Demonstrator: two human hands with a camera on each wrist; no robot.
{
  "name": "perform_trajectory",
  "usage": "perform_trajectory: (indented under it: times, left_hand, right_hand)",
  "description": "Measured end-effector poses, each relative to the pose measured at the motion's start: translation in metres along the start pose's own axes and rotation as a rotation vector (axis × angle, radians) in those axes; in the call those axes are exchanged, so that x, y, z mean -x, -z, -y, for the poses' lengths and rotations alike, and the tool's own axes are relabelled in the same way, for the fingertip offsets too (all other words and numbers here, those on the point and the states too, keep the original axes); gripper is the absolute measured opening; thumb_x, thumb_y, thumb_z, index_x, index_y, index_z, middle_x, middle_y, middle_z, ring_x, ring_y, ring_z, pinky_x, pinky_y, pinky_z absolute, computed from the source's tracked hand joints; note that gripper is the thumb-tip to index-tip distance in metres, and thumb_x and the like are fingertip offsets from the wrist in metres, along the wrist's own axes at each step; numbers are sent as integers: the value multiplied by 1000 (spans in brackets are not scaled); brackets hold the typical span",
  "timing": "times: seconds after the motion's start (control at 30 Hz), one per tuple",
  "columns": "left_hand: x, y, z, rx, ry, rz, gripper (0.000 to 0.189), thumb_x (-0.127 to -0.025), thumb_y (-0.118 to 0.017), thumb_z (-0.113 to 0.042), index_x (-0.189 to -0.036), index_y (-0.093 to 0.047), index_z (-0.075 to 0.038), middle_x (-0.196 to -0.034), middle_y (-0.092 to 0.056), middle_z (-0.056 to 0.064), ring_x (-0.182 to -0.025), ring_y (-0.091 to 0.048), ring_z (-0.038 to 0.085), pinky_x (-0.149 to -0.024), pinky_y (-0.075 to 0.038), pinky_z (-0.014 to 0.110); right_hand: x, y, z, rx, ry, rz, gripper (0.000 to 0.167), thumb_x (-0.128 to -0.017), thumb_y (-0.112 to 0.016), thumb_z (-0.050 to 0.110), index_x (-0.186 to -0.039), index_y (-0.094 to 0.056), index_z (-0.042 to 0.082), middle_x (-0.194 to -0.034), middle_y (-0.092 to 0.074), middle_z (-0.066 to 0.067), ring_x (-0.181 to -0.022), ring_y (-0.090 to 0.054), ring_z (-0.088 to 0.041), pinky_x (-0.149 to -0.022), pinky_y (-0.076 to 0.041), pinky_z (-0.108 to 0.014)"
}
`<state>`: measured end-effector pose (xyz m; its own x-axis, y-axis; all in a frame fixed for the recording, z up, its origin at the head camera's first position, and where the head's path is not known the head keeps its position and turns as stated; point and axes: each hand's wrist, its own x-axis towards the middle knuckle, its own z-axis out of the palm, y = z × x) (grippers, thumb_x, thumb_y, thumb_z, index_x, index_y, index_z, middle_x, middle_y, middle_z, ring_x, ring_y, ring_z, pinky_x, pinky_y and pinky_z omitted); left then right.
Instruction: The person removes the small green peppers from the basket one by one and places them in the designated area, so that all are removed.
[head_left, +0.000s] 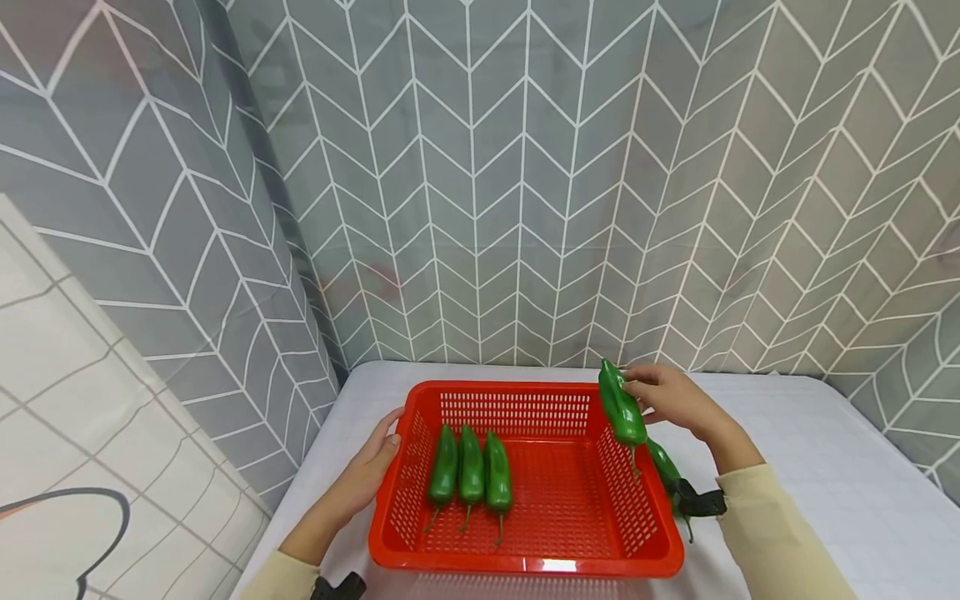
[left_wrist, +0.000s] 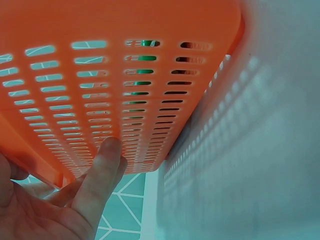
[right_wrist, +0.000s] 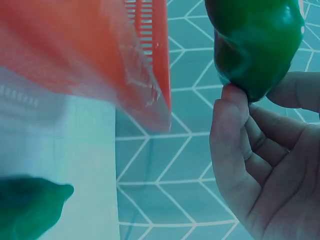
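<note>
A green chili pepper (head_left: 622, 408) is pinched between the fingertips and thumb of my right hand (head_left: 671, 400), held above the right rim of a red plastic basket (head_left: 525, 563). Its stem hangs down toward the rim. In the right wrist view the same pepper (right_wrist: 257, 45) fills the top, above my fingers. Three green peppers (head_left: 470, 467) lie side by side in the left part of the basket, stems toward me. My left hand (head_left: 367, 467) rests against the basket's left side; in the left wrist view a straight finger (left_wrist: 100, 175) touches the slotted outer wall.
Another green pepper (head_left: 666, 467) lies on the white table (head_left: 810, 450) just right of the basket, partly hidden by my right wrist strap (head_left: 701, 500). A grey curtain (head_left: 525, 208) with white zigzag lines hangs behind the table. White tiles (head_left: 90, 417) are at the left.
</note>
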<state>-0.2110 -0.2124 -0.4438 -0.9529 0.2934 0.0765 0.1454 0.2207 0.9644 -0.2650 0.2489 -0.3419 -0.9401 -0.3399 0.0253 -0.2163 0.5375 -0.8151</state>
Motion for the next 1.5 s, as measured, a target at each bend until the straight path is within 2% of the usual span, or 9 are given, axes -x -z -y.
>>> perform_trajectory:
  times: [0.43,0.67,1.03,1.3,1.5]
  left_hand:
    - [0,0,2,-5,12,-13,53,-112,-35,-26,-161,-17,-14,-138,-53,27,-114,-63,34,-90,-57,35]
    - [0,-2,2,-13,14,-15,53,-112,-35,-26,-161,-17,-13,-138,-53,27,-116,-62,35,-91,-57,36]
    - [-2,0,2,-18,19,-20,53,-112,-35,-26,-161,-18,-15,-139,-53,26,-114,-63,33,-91,-57,36]
    - [-2,-2,2,-58,26,-91,51,-111,-39,-25,-160,-25,-15,-143,-52,21,-124,-57,33,-103,-48,51]
    - [-3,-3,4,-45,20,-79,51,-111,-38,-24,-160,-24,-16,-141,-54,20,-122,-59,32,-101,-50,49]
  right_hand:
    - [14,8,-18,-2,-17,-10,42,-106,-47,10,-132,-47,-22,-101,-68,-16,-86,-68,-24,-74,-62,-45]
    - [22,17,-29,25,-71,-46,43,-106,-47,11,-134,-46,-22,-105,-67,-19,-90,-68,-27,-76,-61,-45]
    - [30,25,-48,53,-131,-51,45,-108,-43,13,-135,-44,-23,-105,-67,-19,-92,-68,-28,-77,-61,-47]
    - [32,28,-61,70,-185,-45,45,-108,-41,13,-136,-42,-23,-108,-65,-23,-95,-67,-30,-80,-60,-52]
    - [36,27,-78,86,-244,-26,45,-108,-41,13,-135,-42,-22,-108,-63,-25,-94,-65,-30,-80,-59,-53]
